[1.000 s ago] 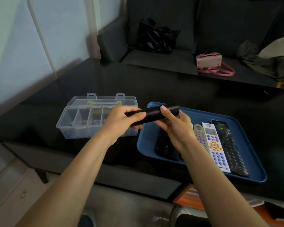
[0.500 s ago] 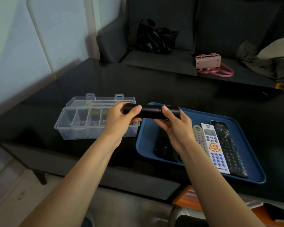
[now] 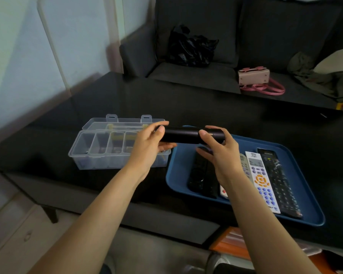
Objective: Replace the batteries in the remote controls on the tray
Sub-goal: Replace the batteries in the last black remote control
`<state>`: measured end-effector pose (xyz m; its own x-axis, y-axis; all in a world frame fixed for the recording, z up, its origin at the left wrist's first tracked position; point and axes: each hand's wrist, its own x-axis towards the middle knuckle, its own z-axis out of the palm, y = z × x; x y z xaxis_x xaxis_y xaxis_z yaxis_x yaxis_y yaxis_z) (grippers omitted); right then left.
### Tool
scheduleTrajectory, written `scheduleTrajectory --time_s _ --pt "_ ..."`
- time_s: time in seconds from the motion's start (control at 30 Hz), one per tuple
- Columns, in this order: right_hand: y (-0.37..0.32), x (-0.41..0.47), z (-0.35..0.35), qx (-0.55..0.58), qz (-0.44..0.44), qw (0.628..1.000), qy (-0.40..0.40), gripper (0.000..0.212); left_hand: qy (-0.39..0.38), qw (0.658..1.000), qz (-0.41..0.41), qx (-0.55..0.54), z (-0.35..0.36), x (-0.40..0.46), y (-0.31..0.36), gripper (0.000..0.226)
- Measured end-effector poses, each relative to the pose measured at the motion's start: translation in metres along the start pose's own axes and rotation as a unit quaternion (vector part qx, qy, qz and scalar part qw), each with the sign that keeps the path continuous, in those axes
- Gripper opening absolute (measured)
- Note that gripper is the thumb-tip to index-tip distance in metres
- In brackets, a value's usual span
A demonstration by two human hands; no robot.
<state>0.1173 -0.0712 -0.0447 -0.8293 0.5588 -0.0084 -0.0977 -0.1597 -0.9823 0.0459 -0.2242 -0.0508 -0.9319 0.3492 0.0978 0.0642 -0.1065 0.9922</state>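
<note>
A black remote control (image 3: 181, 134) is held level above the table between both hands. My left hand (image 3: 150, 149) grips its left end and my right hand (image 3: 220, 153) grips its right end, thumb on top. Below lies a blue tray (image 3: 297, 212) with two black remotes (image 3: 200, 175) on its left, a white remote with orange buttons (image 3: 262, 182) and a long black remote (image 3: 279, 180) on its right. A grey remote is mostly hidden behind my right wrist. A clear compartment box (image 3: 99, 147) stands open to the left of the tray.
The black glossy table (image 3: 206, 103) reaches back to a dark sofa holding a black plastic bag (image 3: 190, 48), a pink handbag (image 3: 254, 77) and crumpled clothes (image 3: 325, 76). Orange items (image 3: 234, 244) lie below the table's front edge.
The black remote has turned from tilted to level and risen slightly. My left hand has shifted to its left end.
</note>
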Motion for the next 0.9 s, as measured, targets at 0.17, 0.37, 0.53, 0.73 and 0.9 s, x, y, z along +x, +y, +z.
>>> scheduleTrajectory --time_s 0.17,0.37,0.53,0.73,0.9 --pt "-0.005 0.005 -0.005 -0.26 -0.11 0.959 -0.033 0.012 0.022 0.997 0.037 0.057 0.001 0.001 0.001 0.022" --pt "-0.008 -0.001 -0.002 -0.226 0.007 0.967 -0.121 0.015 0.039 0.999 0.008 0.027 0.009 0.003 -0.006 0.025" --pt "-0.006 -0.012 0.008 -0.199 0.091 0.943 -0.252 0.017 0.033 0.997 0.026 0.066 0.009 0.005 -0.008 0.031" --pt "-0.005 -0.013 0.009 -0.203 0.061 0.943 -0.256 0.016 0.011 0.998 0.034 0.044 0.0 0.004 -0.003 0.03" --pt "-0.005 -0.012 0.01 -0.22 0.037 0.946 -0.236 0.021 0.003 0.999 0.031 0.021 -0.003 0.004 0.0 0.035"
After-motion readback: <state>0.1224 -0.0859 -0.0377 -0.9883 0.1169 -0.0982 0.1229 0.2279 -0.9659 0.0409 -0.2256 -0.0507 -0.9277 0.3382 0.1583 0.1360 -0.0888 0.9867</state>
